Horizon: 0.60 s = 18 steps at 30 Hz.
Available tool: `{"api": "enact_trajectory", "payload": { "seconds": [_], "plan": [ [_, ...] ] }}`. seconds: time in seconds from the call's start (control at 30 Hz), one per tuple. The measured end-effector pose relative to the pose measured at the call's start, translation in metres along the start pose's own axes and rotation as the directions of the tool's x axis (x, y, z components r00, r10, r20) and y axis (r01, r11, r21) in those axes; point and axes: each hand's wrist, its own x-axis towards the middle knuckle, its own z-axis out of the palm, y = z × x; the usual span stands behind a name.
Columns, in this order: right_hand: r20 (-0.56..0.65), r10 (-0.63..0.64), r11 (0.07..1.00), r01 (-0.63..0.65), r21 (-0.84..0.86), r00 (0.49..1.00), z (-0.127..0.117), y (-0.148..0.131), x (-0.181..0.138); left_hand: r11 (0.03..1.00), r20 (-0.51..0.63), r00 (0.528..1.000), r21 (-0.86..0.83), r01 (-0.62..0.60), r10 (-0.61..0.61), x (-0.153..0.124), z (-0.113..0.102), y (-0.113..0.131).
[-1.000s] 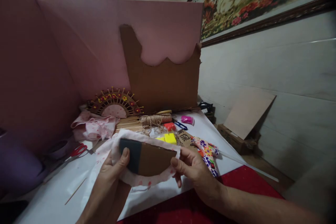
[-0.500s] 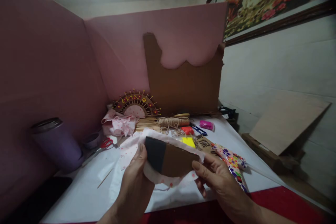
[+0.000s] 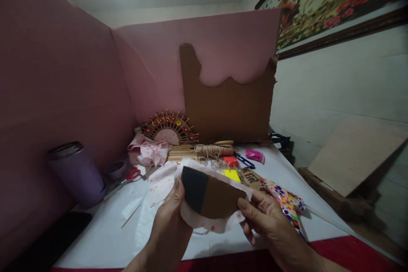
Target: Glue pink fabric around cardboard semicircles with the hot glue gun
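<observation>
Purple tumbler (image 3: 75, 174) left; red scissors (image 3: 129, 175) beside it; twine spool (image 3: 213, 150), pink clay (image 3: 254, 155) behind.

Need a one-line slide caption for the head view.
Left hand and right hand hold a cardboard half-disc on pink fabric above a craft-strewn table.

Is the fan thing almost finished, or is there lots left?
One decorated fan already stands at the back. Now the left hand and right hand hold a cardboard half-circle on spotted cloth. The cloth edge hangs loose, and the sticks and twine lie unused.
</observation>
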Motion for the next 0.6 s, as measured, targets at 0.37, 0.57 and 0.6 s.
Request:
{"api": "enact_trajectory", "payload": {
  "seconds": [0.37,0.57,0.6],
  "plan": [
    [0.016,-0.049,0.998,0.050,-0.042,0.999,-0.002,-0.002,0.002,0.992,-0.003,0.994,0.068,-0.109,0.109,0.000,0.004,0.003],
    [-0.032,-0.113,0.989,0.109,-0.099,0.993,-0.001,-0.007,0.003,0.987,-0.071,0.990,0.113,-0.111,0.120,0.009,0.001,0.008],
    [-0.030,-0.124,0.987,0.120,-0.109,0.992,-0.001,-0.007,0.003,0.986,-0.082,0.989,0.117,-0.116,0.126,0.010,0.001,0.008]
  ]
}}
